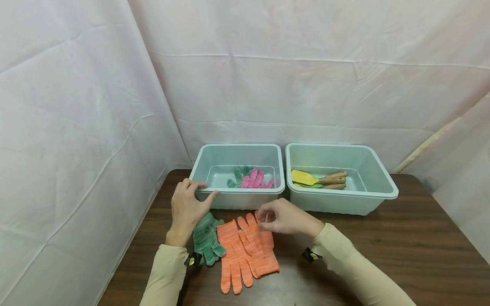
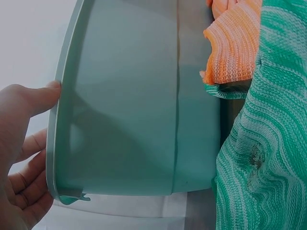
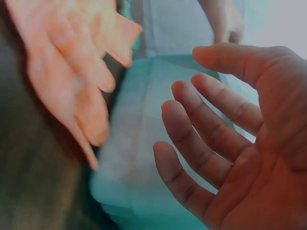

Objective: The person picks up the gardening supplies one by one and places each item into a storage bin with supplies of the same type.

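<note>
My left hand (image 1: 186,209) holds the front left corner of a pale green plastic bin (image 1: 245,191), thumb on the rim and fingers around it. In the left wrist view the thumb touches the bin's rim (image 2: 58,103). My right hand (image 1: 286,216) hovers above the fingers of an orange knit glove (image 1: 264,250), holding nothing. Its fingers are loosely bent and apart in the right wrist view. A second orange glove (image 1: 233,250) overlaps that one. Beside it lies a green knit glove (image 1: 206,238). Inside the bin are pink (image 1: 252,179) and green gloves (image 1: 238,175), partly hidden by the front wall.
Close on the right stands a matching bin (image 1: 344,193) holding a yellow garden trowel (image 1: 304,177) and other tools with wooden handles (image 1: 334,180). Both bins stand at the back of a dark wooden table (image 1: 417,238). White cloth (image 1: 306,93) hangs behind and at the sides.
</note>
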`<state>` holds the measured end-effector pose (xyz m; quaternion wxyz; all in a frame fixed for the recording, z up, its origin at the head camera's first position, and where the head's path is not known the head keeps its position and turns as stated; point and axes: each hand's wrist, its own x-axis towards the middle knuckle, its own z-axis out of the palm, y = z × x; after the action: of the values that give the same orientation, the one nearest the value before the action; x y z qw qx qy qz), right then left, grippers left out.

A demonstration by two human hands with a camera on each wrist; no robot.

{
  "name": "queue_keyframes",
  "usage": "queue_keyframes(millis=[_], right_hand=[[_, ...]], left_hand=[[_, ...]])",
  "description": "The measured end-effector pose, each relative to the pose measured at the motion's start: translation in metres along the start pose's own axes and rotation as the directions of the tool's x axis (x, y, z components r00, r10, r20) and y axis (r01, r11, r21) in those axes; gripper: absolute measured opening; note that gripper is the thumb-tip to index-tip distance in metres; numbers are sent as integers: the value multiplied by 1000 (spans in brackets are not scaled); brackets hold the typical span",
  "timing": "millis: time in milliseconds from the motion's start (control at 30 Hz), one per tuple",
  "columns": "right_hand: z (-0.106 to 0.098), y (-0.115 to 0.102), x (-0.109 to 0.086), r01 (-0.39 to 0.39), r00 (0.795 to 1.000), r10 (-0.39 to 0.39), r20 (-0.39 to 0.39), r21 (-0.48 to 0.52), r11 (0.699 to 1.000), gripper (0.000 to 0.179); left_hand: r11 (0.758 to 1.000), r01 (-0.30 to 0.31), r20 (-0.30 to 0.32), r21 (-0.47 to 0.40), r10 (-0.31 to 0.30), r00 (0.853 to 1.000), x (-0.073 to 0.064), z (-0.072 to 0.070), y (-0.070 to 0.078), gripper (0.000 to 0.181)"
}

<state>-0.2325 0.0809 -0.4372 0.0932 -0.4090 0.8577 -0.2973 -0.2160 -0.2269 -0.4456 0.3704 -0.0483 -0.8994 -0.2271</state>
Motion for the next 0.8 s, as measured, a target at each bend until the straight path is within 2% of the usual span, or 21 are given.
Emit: queue_keyframes(millis=[167,300,567,800], right_hand=[[16,1,-1,9,996,-9,87,8,1000,15],[25,1,-4,-14,994,13,110,4,1000,19],[36,7,-6,0,994,5,110,-52,999,20],[46,14,-7,-61,993,76,86,-161,985,28]], left_hand=[[1000,10,1,0,-10,1000,0,0,0,44],[1000,13,4,4,-13,1000,0,0,-1,45],[1000,16,11,9,-16,1000,0,1,0,45],[1000,11,5,4,-11,1000,0,0,1,43]])
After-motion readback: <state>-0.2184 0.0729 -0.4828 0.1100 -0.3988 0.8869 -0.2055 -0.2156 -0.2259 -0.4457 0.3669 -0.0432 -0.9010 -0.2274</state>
